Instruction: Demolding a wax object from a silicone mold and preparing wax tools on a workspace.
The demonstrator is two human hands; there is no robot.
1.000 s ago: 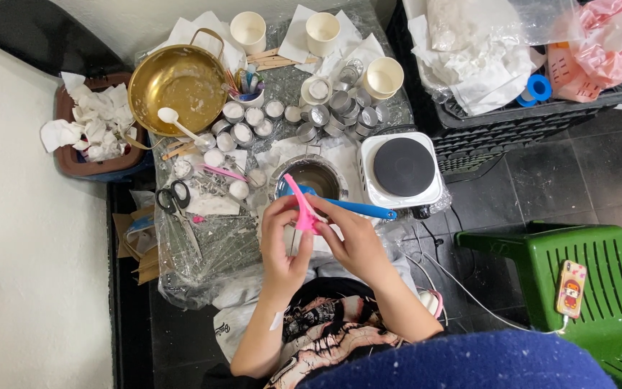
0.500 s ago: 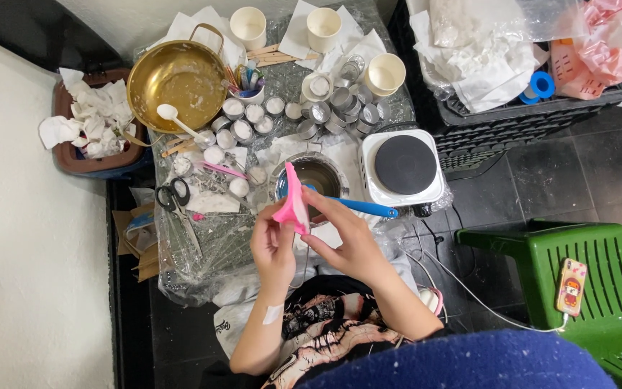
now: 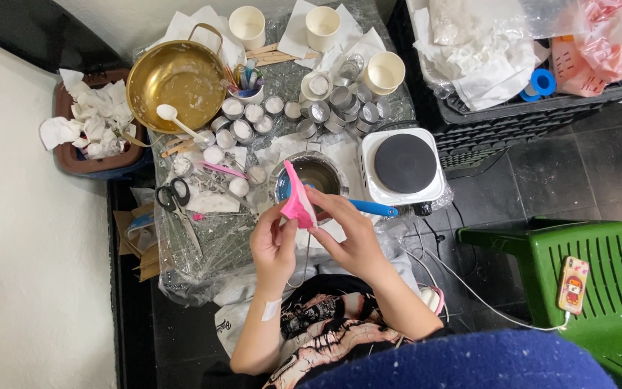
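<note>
Low table (image 3: 203, 248), plastic-wrapped top, cluttered. Green plastic stool (image 3: 599, 288) at right with a phone (image 3: 574, 284) lying flat on it. Black crate (image 3: 541, 115) top right, stuffed with white paper and bags. Gold two-handled pot (image 3: 174, 86) top left of table, white spoon (image 3: 176, 119) resting on its rim. White single-burner hotplate (image 3: 402, 167) right of centre. Small metal pot (image 3: 316, 175) just left of it, blue handle (image 3: 372, 209) pointing right.

Left hand (image 3: 273, 248) and right hand (image 3: 350, 230) are both pinched on a pink silicone piece (image 3: 298, 198), held just above the near rim of the small pot. Long axis near vertical in view, slightly tilted; tapered end points away from the person, toward the pot; wide end sits between the fingers. Both grips closed on it, fingertips only.

Black scissors (image 3: 174, 196) left of the hands, flat. Tealight cups (image 3: 340, 108) clustered mid-table, some filled white, some empty.
</note>
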